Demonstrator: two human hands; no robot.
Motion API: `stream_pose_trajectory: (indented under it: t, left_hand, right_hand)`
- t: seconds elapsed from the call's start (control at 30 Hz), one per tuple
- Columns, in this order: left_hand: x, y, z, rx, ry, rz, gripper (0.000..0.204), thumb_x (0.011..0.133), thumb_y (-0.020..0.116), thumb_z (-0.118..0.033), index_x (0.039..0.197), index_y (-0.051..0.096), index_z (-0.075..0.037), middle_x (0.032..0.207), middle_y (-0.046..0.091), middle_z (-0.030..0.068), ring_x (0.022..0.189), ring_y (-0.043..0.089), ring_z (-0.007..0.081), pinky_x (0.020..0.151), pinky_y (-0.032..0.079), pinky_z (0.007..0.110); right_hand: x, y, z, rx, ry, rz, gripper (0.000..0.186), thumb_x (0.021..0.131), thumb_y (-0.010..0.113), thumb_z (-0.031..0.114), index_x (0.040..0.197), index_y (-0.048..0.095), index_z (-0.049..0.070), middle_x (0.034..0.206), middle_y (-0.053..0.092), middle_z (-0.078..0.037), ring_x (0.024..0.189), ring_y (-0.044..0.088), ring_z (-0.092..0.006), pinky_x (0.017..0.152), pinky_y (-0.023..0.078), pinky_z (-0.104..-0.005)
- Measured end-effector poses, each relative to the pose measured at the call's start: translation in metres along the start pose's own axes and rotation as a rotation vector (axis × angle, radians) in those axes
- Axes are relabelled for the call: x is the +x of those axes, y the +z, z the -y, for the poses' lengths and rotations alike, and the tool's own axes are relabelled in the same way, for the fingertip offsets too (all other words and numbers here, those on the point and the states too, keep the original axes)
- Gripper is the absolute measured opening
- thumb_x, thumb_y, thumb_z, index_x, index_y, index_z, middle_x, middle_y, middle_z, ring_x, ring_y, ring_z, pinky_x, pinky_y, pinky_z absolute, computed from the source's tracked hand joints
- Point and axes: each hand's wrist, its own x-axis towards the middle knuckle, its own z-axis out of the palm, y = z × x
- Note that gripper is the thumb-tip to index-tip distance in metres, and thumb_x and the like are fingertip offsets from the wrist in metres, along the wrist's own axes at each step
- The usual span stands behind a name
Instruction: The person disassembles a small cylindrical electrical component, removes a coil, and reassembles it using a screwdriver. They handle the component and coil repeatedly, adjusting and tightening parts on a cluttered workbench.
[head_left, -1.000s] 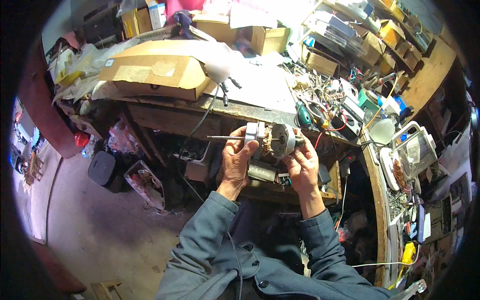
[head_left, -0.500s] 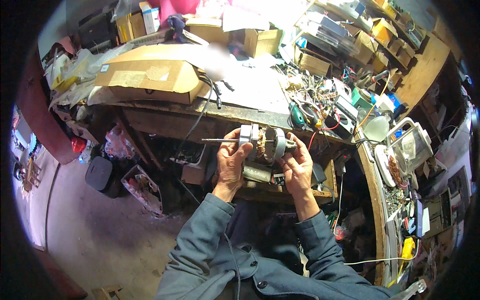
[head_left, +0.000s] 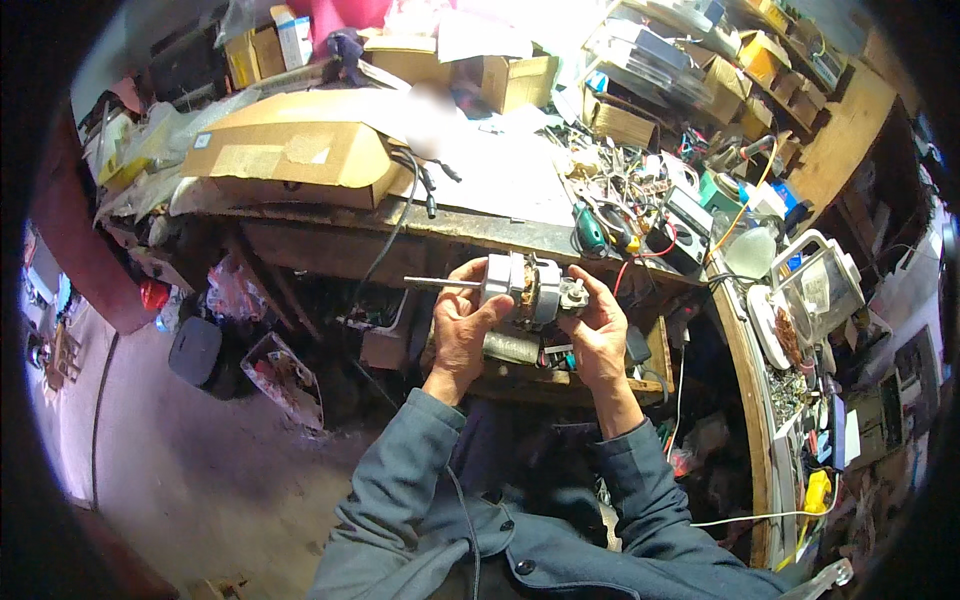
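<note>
Between my hands is a small electric motor (head_left: 546, 290), in front of the bench edge. Its long thin shaft (head_left: 437, 282) points left past my fingers. My left hand (head_left: 463, 333) is closed round the silver housing at the shaft end, thumb on the near side. My right hand (head_left: 601, 333) grips the other end, where a small pale gear housing (head_left: 574, 294) sits. Copper windings show in a narrow gap between the two housing halves. Below the motor, a silver cylinder (head_left: 512, 346) lies on a low wooden surface, partly hidden.
The workbench (head_left: 480, 232) runs across ahead, with a large cardboard box (head_left: 290, 150) at left. A heap of wires and parts (head_left: 625, 170) and a green-handled tool (head_left: 590, 228) lie at right. A clear jug (head_left: 822, 290) stands farther right. Black cables (head_left: 408, 200) hang over the bench edge.
The two motor halves have come closer together, narrowing the gap over the windings. The right-hand end has moved left and turned, so the gear housing shows more.
</note>
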Motion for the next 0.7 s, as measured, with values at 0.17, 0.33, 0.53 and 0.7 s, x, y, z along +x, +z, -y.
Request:
stream_pose_trajectory:
  t: [0.17, 0.33, 0.53, 0.7]
  left_hand:
    - [-0.001, -0.002, 0.000, -0.025, 0.019, 0.027, 0.069, 0.083, 0.084, -0.015, 0.139, 0.047, 0.000, 0.124, 0.065, 0.0116, 0.111, 0.064, 0.0176, 0.100, 0.050, 0.033]
    - [-0.002, -0.003, -0.004, -0.029, -0.008, 0.060, 0.075, 0.079, 0.088, -0.025, 0.137, 0.047, 0.001, 0.121, 0.066, 0.0111, 0.109, 0.065, 0.0176, 0.100, 0.051, 0.034]
    - [-0.004, 0.000, -0.003, -0.039, -0.007, 0.073, 0.085, 0.077, 0.089, -0.033, 0.139, 0.043, 0.002, 0.120, 0.066, 0.0124, 0.110, 0.065, 0.0197, 0.100, 0.052, 0.037]
    - [-0.011, 0.007, -0.008, -0.094, -0.033, 0.106, 0.085, 0.082, 0.083, -0.045, 0.141, 0.042, -0.001, 0.124, 0.064, 0.0117, 0.113, 0.064, 0.0215, 0.102, 0.051, 0.038]
  right_hand:
    - [0.000, 0.000, 0.005, -0.043, -0.018, 0.047, 0.069, 0.082, 0.072, -0.010, 0.145, 0.049, 0.000, 0.128, 0.064, -0.007, 0.116, 0.062, -0.0153, 0.103, 0.050, -0.0311]
    - [-0.005, 0.008, 0.016, -0.063, -0.006, 0.096, 0.073, 0.079, 0.078, -0.009, 0.145, 0.048, 0.001, 0.128, 0.063, -0.009, 0.117, 0.062, -0.0171, 0.101, 0.052, -0.0332]
    - [-0.011, 0.017, 0.015, -0.214, -0.113, 0.078, 0.071, 0.075, 0.083, -0.009, 0.138, 0.052, 0.002, 0.124, 0.064, -0.007, 0.112, 0.065, -0.0161, 0.096, 0.055, -0.0315]
    - [-0.015, 0.021, 0.022, -0.255, -0.073, 0.071, 0.069, 0.074, 0.087, -0.003, 0.136, 0.056, 0.000, 0.125, 0.065, -0.008, 0.112, 0.065, -0.0164, 0.097, 0.054, -0.0307]
